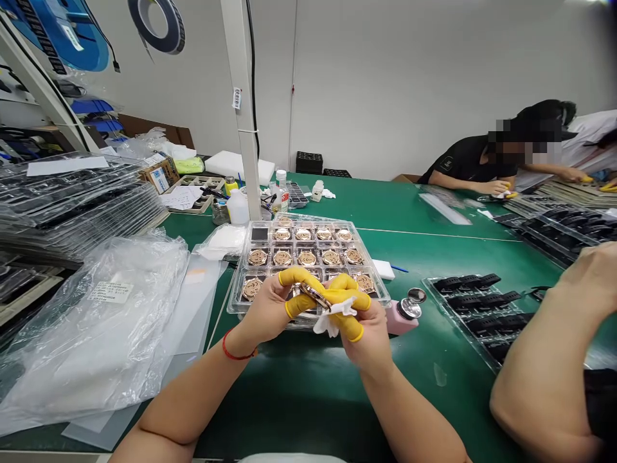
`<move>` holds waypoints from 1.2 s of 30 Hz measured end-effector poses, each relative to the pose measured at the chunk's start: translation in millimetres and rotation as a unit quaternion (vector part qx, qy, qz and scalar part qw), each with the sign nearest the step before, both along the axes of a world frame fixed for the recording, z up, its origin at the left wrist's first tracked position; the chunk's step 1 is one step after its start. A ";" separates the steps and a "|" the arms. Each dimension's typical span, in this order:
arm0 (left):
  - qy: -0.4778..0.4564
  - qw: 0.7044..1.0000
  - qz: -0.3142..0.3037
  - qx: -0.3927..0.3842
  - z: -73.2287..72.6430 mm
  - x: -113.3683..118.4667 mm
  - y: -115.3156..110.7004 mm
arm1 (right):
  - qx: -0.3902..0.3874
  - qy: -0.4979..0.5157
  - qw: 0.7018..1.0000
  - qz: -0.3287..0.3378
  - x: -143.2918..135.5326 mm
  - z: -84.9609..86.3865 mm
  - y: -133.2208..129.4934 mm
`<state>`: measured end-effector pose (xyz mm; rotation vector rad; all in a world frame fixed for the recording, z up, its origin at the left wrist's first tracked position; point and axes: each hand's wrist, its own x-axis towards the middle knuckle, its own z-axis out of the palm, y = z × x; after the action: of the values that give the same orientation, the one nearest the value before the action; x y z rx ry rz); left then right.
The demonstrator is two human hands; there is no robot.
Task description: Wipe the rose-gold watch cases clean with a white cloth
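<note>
My left hand [272, 312], with yellow finger cots on its fingers, pinches a round, shiny metal watch case [315, 296] that is tilted on edge. On the other side, my right hand [370, 331], also in yellow finger cots, presses a crumpled white wipe [326, 325] against the case. Fingers cover part of the case and part of the wipe. Just beyond both hands lies a clear plastic tray [382, 297] whose compartments hold several rose-gold watch cases [282, 258]. Right of my right hand stands a pink pump bottle [401, 316] with a metal top.
Plastic bags [120, 315] and stacked clear trays [91, 206] take up the left. Small bottles [238, 207] stand by a white post [241, 83]. A tray of black-strapped watches [482, 350] lies right, beside another person's arm [554, 347]. Co-workers [463, 164] sit farther back.
</note>
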<state>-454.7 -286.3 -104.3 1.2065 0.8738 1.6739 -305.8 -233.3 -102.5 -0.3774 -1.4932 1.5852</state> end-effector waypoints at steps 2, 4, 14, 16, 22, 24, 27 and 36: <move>0.017 1.000 -0.009 0.008 -0.7 -2.0 0.5 | -0.042 -0.002 0.999 0.027 -0.5 1.9 1.8; 0.021 0.999 -0.020 0.015 -2.2 -1.3 1.1 | -0.075 0.001 0.996 0.038 -1.3 3.5 1.2; 0.067 0.997 -0.019 0.016 0.4 -3.4 -0.7 | -0.121 -0.081 0.988 0.057 5.0 13.8 -5.6; 0.076 0.997 -0.021 0.024 2.5 -5.9 -1.6 | -0.121 -0.102 0.983 0.089 7.5 17.2 -2.7; -0.103 0.990 -0.089 -0.040 -0.9 8.2 -1.5 | -0.097 -0.083 0.989 0.070 7.1 21.1 -7.5; -0.175 0.977 -0.094 -0.075 -1.9 16.9 -2.8 | -0.070 -0.072 0.994 0.043 3.2 17.8 -11.6; -0.252 0.958 -0.074 -0.115 0.5 27.8 -7.4 | 0.014 -0.041 0.999 -0.028 -4.4 6.0 -16.0; -0.379 0.901 -0.091 -0.190 5.2 47.3 -16.2 | 0.382 -0.069 0.881 -0.271 0.9 -18.0 0.9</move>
<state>-407.4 -302.5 -99.1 0.2936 0.5274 1.5347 -304.9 -232.4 -120.5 -0.3989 -1.7861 0.4701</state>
